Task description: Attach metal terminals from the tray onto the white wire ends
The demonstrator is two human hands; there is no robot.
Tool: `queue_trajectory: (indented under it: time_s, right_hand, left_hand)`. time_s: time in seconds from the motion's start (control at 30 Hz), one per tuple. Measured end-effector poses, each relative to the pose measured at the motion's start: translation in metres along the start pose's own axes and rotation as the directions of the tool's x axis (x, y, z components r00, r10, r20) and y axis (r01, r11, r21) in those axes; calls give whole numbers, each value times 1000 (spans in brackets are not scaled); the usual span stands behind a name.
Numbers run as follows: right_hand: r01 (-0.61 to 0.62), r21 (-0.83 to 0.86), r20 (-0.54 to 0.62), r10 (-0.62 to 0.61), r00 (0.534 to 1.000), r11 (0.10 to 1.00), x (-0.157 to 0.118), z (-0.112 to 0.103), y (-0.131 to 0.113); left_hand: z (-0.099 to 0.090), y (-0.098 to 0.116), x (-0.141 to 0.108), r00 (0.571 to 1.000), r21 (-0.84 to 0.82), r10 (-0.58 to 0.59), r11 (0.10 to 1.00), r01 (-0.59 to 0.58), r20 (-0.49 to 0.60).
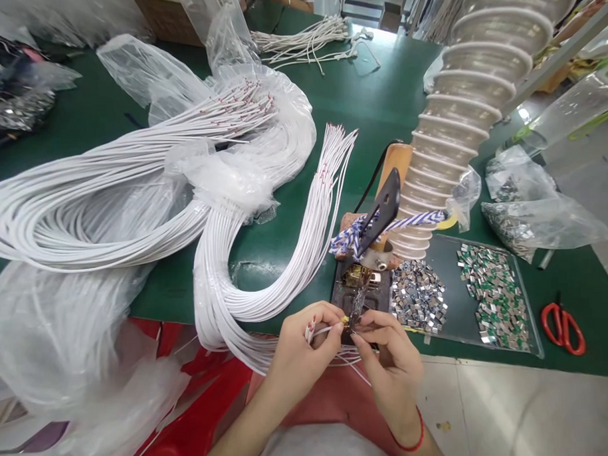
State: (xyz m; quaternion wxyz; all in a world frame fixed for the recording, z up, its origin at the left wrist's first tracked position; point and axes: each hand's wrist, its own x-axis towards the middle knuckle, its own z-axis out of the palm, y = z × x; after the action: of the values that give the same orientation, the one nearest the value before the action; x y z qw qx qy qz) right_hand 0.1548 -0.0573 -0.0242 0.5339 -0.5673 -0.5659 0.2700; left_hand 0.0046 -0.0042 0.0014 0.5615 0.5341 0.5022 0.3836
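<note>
My left hand [303,344] is closed around a few thin white cables [323,330] with red-marked ends. Its thumb and forefinger pinch them near a small yellow piece at the front of a dark bench fixture [342,294]. Close beside it, my right hand [392,358] has thumb and forefinger pressed together at the same spot; whatever lies between them is too small to make out. A black lever [380,212] wrapped with blue-and-white cloth rises above the fixture. Small metal connectors [419,297] are heaped just right of it.
A clear ribbed hose [460,116] stands behind the fixture. Right of it, a tray [455,309] carries green-and-silver connectors [499,301], with red scissors [561,329] beyond. Large white cable bundles [281,295] in plastic cover the left. Bagged parts [520,217] lie at right.
</note>
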Motion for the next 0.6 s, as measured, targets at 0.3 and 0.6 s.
queue_trajectory:
  time_s: [0.3, 0.6]
  right_hand:
    - [3, -13, -32, -3, 999, 1000, 0, 4, 2]
    - [18, -46, -1, -18, 1000, 999, 3, 3, -5]
  left_hand:
    - [2, 2, 1, 1000, 28, 20, 999, -20, -14]
    - [1, 0, -1, 1000, 0, 22, 1000, -22, -12]
